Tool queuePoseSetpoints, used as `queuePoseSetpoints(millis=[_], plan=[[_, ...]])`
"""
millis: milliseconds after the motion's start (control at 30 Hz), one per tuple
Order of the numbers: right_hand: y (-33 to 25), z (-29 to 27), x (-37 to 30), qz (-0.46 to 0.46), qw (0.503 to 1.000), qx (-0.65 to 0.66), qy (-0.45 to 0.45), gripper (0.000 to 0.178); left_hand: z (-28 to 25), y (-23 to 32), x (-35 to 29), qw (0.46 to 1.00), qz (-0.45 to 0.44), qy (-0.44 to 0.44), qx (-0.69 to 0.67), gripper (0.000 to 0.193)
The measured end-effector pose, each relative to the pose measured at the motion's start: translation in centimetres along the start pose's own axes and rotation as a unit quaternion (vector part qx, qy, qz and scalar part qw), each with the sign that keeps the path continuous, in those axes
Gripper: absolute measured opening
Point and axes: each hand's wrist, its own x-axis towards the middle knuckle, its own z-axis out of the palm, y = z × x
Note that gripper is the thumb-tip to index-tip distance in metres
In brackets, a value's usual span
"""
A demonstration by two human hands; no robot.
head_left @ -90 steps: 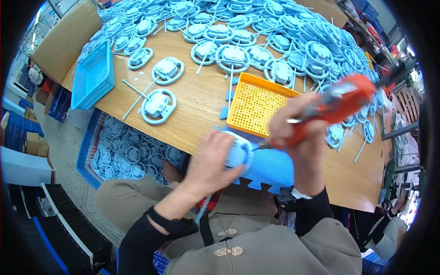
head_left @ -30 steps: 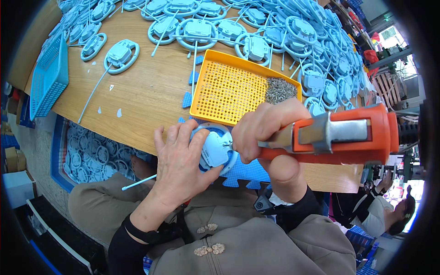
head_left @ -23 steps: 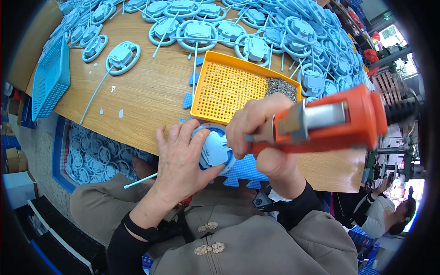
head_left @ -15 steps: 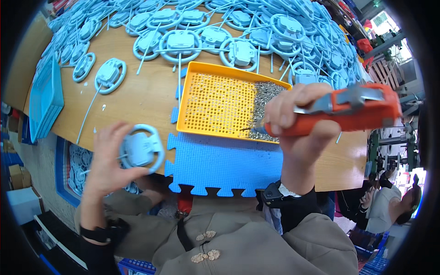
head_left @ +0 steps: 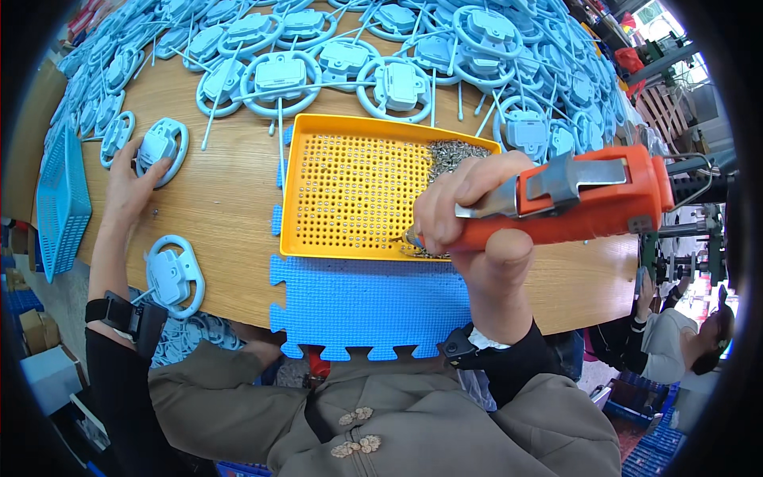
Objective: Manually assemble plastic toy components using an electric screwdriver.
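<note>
My left hand [head_left: 133, 181] reaches to the left side of the table, its thumb and fingers closed on the near rim of a light blue toy steering wheel [head_left: 160, 148]. My right hand [head_left: 485, 215] grips an orange-red electric screwdriver [head_left: 572, 203] with a metal clip on its side. The screwdriver's tip points left into a yellow perforated tray [head_left: 290, 199], over its near wall. Small screws [head_left: 453, 155] are heaped at the tray's right end, and many sit in its holes. Another toy steering wheel [head_left: 171, 273] is at the table's front left edge; I cannot tell whether it rests there.
Blue steering wheels with thin rods [head_left: 280, 75] pile up across the back. Stacked blue baskets [head_left: 65, 203] stand at the left edge. A blue foam mat [head_left: 366, 306] lies before the tray. More wheels [head_left: 195, 338] fill a bin below. Another person [head_left: 675, 338] is at the right.
My left hand has let go of the nearer steering wheel, moved up and left, and taken hold of another. That nearer wheel now appears farther left. The screwdriver tip stays at the tray.
</note>
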Motion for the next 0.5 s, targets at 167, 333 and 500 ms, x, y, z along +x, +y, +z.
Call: queuePoseSetpoints(millis=[167,333,500], plan=[[0.1,0.9,-0.1,0.002,0.999,0.032,-0.015,0.049,-3.9,3.0,-3.7,0.988,0.137,0.062,0.023,0.061],[0.0,0.0,-0.6,-0.010,1.000,-0.007,-0.027,0.049,-6.1,12.4,-13.6,0.954,0.283,-0.078,-0.065,0.068],[-2.6,0.7,-0.3,-0.045,0.993,-0.092,-0.063,0.067,-0.7,16.4,-20.6,0.939,0.313,-0.134,-0.058,0.064]])
